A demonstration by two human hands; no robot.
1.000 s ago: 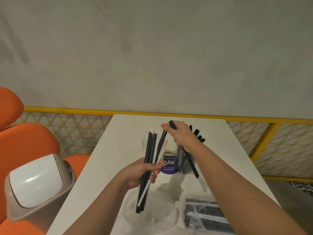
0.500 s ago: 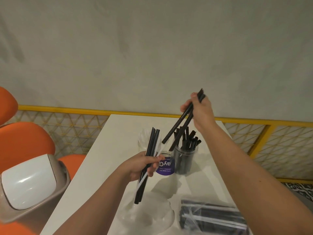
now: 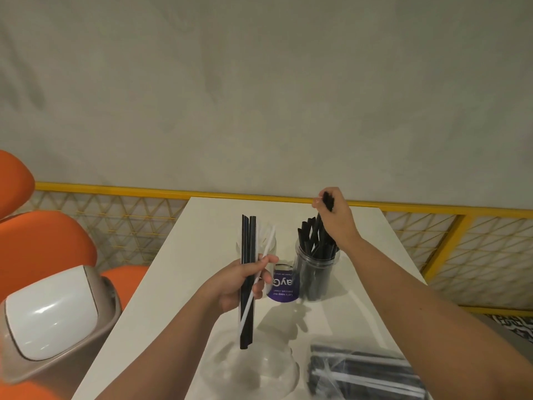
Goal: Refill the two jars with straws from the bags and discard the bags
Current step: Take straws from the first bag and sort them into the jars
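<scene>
First, at the near right edge of the table [image 3: 173, 284] lies a clear bag [image 3: 366, 370] with many black straws and some white ones inside. Just left of it a crumpled bag [image 3: 253, 368] of clear plastic rests on the table, and it looks empty. Left of the table, near, stands a bin [image 3: 49, 321] with a white swing lid. A little farther, above the crumpled bag, the left hand [image 3: 236, 281] is curled around two black straws [image 3: 248, 243] and one white straw [image 3: 269, 241]. The black ones stand almost upright, and the white one leans to the right. Behind this hand stands the left jar [image 3: 272, 249], clear, with what seem to be white straws in it, though this is hard to see. Just right of it is a small container [image 3: 282, 287] with a purple label, and next to that the right jar [image 3: 315, 275], which holds many dark straws [image 3: 307, 235]. Above the right jar, the right hand [image 3: 336, 219] pinches the top of a few black straws [image 3: 328, 201], whose lower ends go down among those in the jar. Far left there are orange chairs [image 3: 43, 243]. Behind the table run a yellow rail [image 3: 115, 189] and a grey wall [image 3: 259, 96].
</scene>
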